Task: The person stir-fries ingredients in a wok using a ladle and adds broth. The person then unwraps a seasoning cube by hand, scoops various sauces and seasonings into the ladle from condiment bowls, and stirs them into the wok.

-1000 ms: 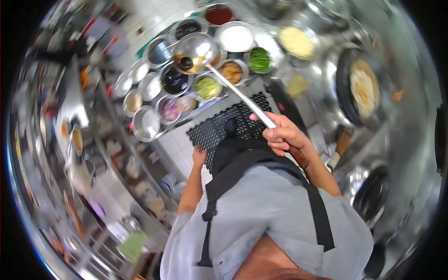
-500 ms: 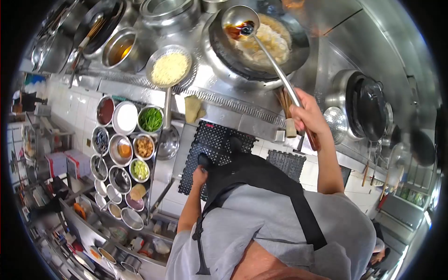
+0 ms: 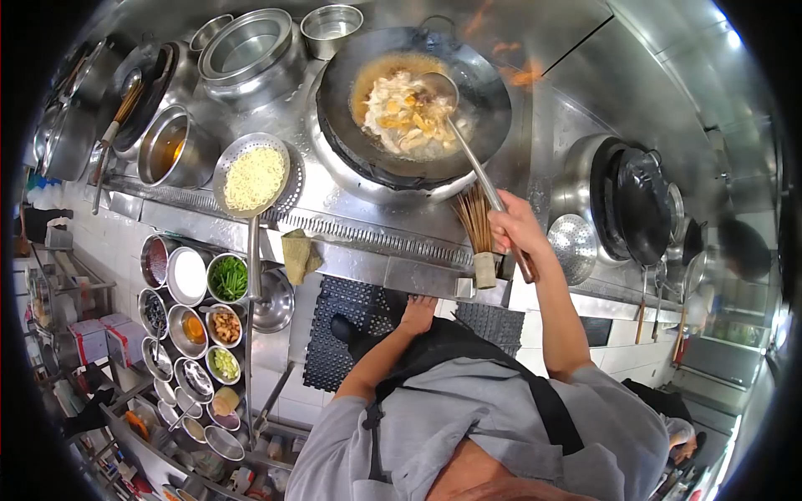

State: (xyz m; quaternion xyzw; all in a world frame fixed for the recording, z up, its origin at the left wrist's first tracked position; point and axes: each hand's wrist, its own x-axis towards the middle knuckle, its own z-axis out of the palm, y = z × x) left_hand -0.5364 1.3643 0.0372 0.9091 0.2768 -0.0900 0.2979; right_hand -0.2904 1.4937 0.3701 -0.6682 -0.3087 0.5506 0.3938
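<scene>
My right hand [image 3: 516, 224] grips the long handle of a steel ladle [image 3: 474, 157]. The ladle's bowl is down in a black wok [image 3: 334, 100], among pale, saucy food [image 3: 393, 113] with yellow-brown pieces. Near the front of my black apron, my left hand [image 3: 419, 315] has its fingers stretched out and holds nothing visible. A bamboo wok brush [image 3: 476, 225] stands at the stove edge, close to the ladle handle. Left of the wok, a perforated strainer [image 3: 255, 210] holds pale yellow noodles [image 3: 254, 179].
Flames [image 3: 525, 77] show behind the wok. A second wok [image 3: 647, 209] and a perforated skimmer [image 3: 573, 249] lie to the right. Several ingredient bowls, one with chopped greens [image 3: 228, 278], stand at left. A folded cloth [image 3: 298, 256] lies on the stove edge. Another person [image 3: 681, 438] is at lower right.
The ladle, which held dark liquid above the wok, has been lowered into the food. My left hand has moved from my side to the apron front. The camera view has shifted.
</scene>
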